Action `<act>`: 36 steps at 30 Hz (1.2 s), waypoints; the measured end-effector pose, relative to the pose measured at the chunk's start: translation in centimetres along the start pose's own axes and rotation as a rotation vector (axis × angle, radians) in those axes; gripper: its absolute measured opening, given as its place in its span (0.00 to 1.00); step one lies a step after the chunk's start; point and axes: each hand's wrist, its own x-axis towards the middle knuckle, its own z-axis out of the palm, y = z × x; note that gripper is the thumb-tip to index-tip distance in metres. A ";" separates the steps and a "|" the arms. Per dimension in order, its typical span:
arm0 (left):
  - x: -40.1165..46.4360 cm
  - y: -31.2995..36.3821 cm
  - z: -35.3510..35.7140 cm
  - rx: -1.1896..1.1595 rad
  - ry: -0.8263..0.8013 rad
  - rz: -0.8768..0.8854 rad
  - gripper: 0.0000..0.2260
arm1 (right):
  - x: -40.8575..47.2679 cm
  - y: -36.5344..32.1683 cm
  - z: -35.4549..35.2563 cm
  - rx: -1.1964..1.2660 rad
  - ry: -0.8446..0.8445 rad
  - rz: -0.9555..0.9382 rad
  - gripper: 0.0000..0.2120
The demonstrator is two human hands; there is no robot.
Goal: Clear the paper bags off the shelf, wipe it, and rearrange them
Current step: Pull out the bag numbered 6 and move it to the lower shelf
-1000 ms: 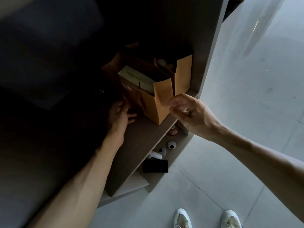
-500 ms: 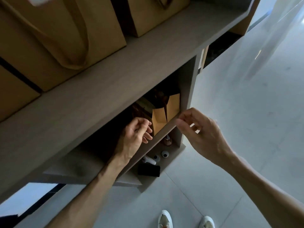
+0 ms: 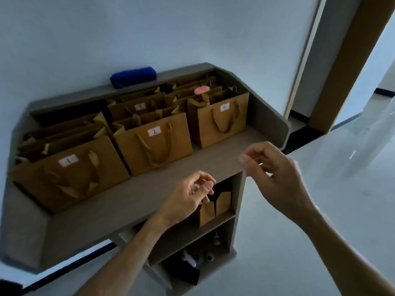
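Top shelf (image 3: 132,201) is the landmark: brown paper bags on it, bag 1 (image 3: 70,174) at its left, bag 2 (image 3: 154,142) mid, bag 4 (image 3: 222,120) right, more bags behind. Blue cloth (image 3: 133,76) on the ledge behind the shelf. Left hand (image 3: 188,197) and right hand (image 3: 271,176) hover at its front edge, fingers loosely curled, holding nothing. Smaller bags (image 3: 215,206) in the compartment below.

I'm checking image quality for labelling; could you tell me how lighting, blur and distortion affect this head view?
Head view: dim, bluish light; wide-angle bowing curves the shelf; slight motion blur softens both hands, left and right; bag labels stay readable; lower compartments sit in shadow.
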 end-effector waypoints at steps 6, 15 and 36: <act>1.6 5.2 -5.6 0.087 0.181 0.094 0.07 | 7.3 -3.2 -0.2 0.132 -0.051 -0.087 0.08; 5.6 6.0 -15.1 0.283 0.398 0.155 0.07 | 15.7 -3.6 4.7 0.142 -0.132 -0.182 0.09; 16.3 -2.3 -30.4 0.981 0.362 -0.286 0.11 | 28.9 3.5 15.6 -0.038 -0.355 -0.117 0.03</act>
